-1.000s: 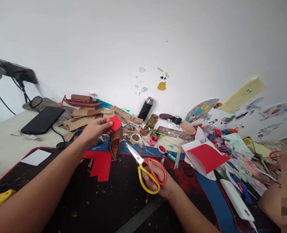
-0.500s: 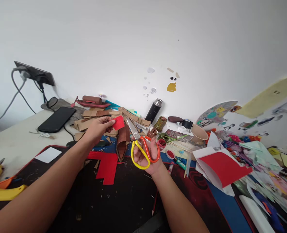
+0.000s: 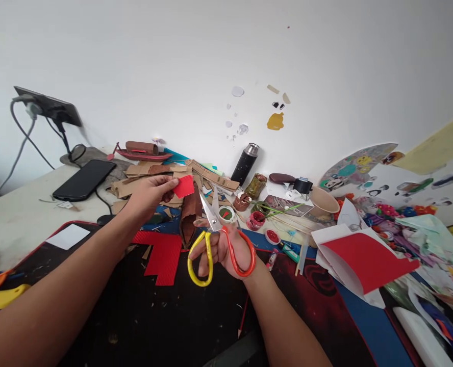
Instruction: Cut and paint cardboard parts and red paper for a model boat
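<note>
My left hand (image 3: 156, 191) pinches a small piece of red corrugated paper (image 3: 184, 186) by its left edge. In my right hand (image 3: 226, 250) is a pair of scissors (image 3: 212, 220) with one yellow and one orange-red handle. Their blades are parted and point up and away, close to the red piece but apart from it. Below my left hand a larger, stepped sheet of red corrugated paper (image 3: 164, 257) lies on the black mat (image 3: 142, 326). A brown cardboard boat shape (image 3: 190, 219) rests behind the scissors.
Cardboard scraps (image 3: 134, 189), a finished toy boat (image 3: 144, 152) and a black flask (image 3: 245, 164) stand along the wall. To the left lies a phone (image 3: 84, 180). Paint pots (image 3: 256, 220) sit right of centre. Red paper (image 3: 368, 257) and piled craft scraps (image 3: 433, 239) fill the right side.
The scissors' handles have spread wider and the fingers of my right hand have opened with them. My left hand still holds the red piece. The whole view has shifted slightly.
</note>
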`<state>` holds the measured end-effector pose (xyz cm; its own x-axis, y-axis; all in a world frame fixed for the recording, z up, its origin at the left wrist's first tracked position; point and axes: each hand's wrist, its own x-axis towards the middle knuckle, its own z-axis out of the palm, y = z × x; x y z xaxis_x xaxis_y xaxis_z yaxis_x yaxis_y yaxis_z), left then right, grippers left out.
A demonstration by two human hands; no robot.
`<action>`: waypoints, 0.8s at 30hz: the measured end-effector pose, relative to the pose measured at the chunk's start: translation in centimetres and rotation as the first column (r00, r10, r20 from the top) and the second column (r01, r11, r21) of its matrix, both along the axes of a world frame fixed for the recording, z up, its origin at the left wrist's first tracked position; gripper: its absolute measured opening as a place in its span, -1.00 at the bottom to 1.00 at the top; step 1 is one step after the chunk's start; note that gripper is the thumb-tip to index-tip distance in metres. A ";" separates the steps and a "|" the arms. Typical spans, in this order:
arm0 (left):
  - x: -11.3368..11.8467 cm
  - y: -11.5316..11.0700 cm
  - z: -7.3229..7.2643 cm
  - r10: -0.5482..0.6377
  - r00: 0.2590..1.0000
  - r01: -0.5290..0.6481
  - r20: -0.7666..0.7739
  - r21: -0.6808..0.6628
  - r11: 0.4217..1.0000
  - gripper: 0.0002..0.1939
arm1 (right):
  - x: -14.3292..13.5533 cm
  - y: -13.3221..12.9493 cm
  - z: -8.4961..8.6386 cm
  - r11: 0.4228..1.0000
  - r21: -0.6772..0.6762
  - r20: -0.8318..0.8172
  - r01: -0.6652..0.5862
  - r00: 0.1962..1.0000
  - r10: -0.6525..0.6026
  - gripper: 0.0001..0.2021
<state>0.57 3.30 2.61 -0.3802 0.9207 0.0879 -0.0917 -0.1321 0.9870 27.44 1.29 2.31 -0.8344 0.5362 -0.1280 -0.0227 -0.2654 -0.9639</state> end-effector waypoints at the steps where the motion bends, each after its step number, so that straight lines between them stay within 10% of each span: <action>1: 0.0 0.0 0.1 -0.004 1.000 0.004 0.000 0.004 1.000 -0.57 | -0.3 -0.1 0.0 1.000 0.020 0.009 0.024 1.000 -0.025 0.08; 8: 0.5 -0.7 1.1 0.002 0.996 0.000 -0.094 0.021 1.000 -0.62 | -1.5 -1.3 -0.3 0.966 0.192 0.178 0.171 0.962 -0.205 -0.36; 24: 2.1 -1.9 2.7 0.046 0.972 -0.038 -0.230 0.036 0.999 -0.64 | -1.8 -2.0 -0.9 0.960 0.228 0.218 0.161 0.953 -0.212 -0.50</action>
<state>2.64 1.45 5.29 -0.3845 0.8998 0.2064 0.1444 -0.1621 0.9761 25.59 -0.75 1.39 -0.6754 0.7148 -0.1813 0.1843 -0.0744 -0.9800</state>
